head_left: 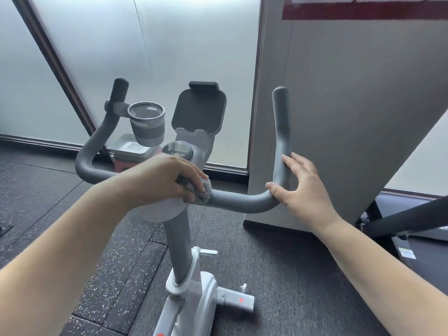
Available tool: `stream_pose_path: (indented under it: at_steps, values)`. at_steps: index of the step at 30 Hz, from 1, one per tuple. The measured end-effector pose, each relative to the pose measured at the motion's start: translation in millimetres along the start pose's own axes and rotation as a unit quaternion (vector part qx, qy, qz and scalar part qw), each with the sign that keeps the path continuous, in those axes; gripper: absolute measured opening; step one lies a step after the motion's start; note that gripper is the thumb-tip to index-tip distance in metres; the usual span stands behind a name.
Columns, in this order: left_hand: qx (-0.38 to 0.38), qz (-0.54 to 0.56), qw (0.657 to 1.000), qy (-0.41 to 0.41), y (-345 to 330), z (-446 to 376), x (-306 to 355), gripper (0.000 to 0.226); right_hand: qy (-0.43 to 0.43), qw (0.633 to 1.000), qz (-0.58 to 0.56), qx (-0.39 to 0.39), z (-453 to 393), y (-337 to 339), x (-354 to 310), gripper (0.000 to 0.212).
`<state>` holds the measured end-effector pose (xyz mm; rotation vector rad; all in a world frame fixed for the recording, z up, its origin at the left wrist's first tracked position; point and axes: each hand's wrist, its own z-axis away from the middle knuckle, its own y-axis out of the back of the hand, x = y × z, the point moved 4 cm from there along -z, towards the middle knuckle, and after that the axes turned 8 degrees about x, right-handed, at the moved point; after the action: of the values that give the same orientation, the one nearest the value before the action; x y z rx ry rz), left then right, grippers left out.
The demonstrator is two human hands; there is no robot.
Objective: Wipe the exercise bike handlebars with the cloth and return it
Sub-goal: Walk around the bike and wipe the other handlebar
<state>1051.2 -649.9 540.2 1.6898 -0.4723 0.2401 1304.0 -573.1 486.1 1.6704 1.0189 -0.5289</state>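
Note:
The grey handlebars [237, 201] of a white exercise bike curve up at both ends in front of me. My left hand [164, 178] is closed on a fuzzy grey cloth [201, 190], which is pressed onto the bar near its middle, just right of the stem. My right hand [300, 183] rests at the right bend of the bar, fingers spread against the upright part and thumb on the curve, holding nothing else.
A grey cup holder [146, 122] hangs on the left bar and a dark tablet holder [198, 110] stands above the round dial [177, 150]. A grey panel [351, 117] stands close behind the right grip. A white-lidded box [131, 147] sits on the speckled floor [116, 267].

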Motion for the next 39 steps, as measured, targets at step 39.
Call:
stream_pose_path:
  at_steps: [39]
  values:
    - [0.152, 0.623, 0.749, 0.168, -56, -108, 48, 0.013, -0.007, 0.994, -0.093, 0.049, -41, 14, -4, 0.051]
